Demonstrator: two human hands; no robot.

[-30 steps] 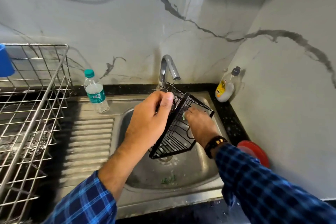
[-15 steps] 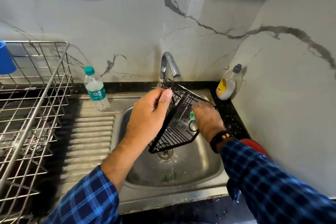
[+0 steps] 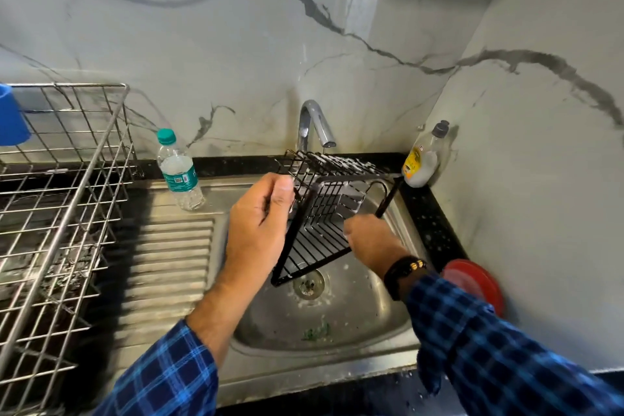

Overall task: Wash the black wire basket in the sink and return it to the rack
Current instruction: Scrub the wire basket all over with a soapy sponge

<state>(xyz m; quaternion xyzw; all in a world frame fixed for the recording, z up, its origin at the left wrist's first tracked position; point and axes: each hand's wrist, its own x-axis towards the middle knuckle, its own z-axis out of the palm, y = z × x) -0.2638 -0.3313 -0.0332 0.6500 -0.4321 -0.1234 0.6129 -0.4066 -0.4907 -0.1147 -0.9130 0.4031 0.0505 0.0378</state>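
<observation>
Head view, centre: gripping black wire basket with left hand over sink; right hand curled against wires, hold unclear. Seemingly mid-scrub; rinse and return to rack, frame left, undone

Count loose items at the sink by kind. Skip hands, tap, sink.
Bottles: 2 (water bottle, soap bottle)
Wire items: 2 (black wire basket, steel rack)
Blue cup: 1
Red disc: 1
Total: 6
</observation>
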